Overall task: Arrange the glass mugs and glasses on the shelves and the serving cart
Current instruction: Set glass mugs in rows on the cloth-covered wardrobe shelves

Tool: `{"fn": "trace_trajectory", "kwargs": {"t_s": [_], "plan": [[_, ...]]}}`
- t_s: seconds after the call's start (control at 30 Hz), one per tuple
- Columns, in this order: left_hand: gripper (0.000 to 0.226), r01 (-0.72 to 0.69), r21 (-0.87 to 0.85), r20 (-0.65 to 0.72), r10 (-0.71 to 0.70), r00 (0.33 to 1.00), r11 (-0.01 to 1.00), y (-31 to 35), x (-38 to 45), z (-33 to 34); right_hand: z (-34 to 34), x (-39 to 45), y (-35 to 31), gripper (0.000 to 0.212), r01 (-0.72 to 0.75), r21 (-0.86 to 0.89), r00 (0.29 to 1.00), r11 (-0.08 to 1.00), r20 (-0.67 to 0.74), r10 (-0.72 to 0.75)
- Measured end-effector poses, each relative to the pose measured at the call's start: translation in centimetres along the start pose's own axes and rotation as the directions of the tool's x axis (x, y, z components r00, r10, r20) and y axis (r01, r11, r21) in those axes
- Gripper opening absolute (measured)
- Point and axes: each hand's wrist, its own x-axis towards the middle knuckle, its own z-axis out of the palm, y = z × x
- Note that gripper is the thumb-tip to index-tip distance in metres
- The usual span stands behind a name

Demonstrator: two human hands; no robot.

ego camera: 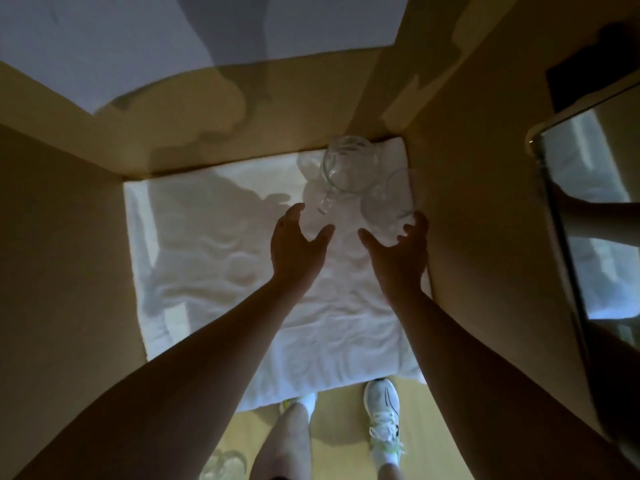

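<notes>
Both hands reach over a white towel toward two glass mugs.
The left hand (298, 243) and right hand (401, 249) are open, fingers spread, holding nothing. One mug (346, 168) sits in the towel's (214, 258) far right corner; a second mug (389, 199) stands just beside it, by the right fingertips.

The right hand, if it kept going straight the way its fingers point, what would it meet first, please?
Most likely the nearer clear glass on the white towel, just ahead of the right hand; depth is hard to judge from above.
</notes>
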Motion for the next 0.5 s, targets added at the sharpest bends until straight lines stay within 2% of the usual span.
{"fn": "trace_trajectory", "kwargs": {"t_s": [0.13, 0.23, 0.3, 0.43, 0.5], "plan": [[0.072, -0.005, -0.037, 0.013, 0.005, 1.000, 0.999, -0.1, 1.8, 2.0, 1.8, 2.3, 0.0, 0.121, 0.016, 0.082, 0.999, 0.997, -0.043, -0.013], [0.068, -0.020, -0.066, 0.012, 0.021, 1.000, 0.998, -0.1, 2.5, 3.2, 2.6, 3.4, -0.2, 0.119, 0.005, 0.148, 0.997, 0.989, -0.071, 0.005], [0.058, -0.046, -0.079, 0.018, 0.047, 0.999, 0.996, -0.1, 3.0, 3.6, 2.8, 3.9, -0.3, 0.111, 0.003, 0.199, 0.993, 0.980, -0.114, 0.020], [0.025, -0.057, -0.041, 0.042, 0.059, 0.997, 0.998, 0.1, 3.7, 3.5, 2.5, 4.1, -0.2, 0.094, -0.013, 0.224, 0.990, 0.975, -0.134, 0.044], [0.020, -0.037, -0.041, 0.065, 0.040, 0.997, 0.998, 0.2, 3.6, 3.4, 2.3, 3.8, 0.0, 0.095, -0.037, 0.208, 0.991, 0.977, -0.122, 0.063]]}}
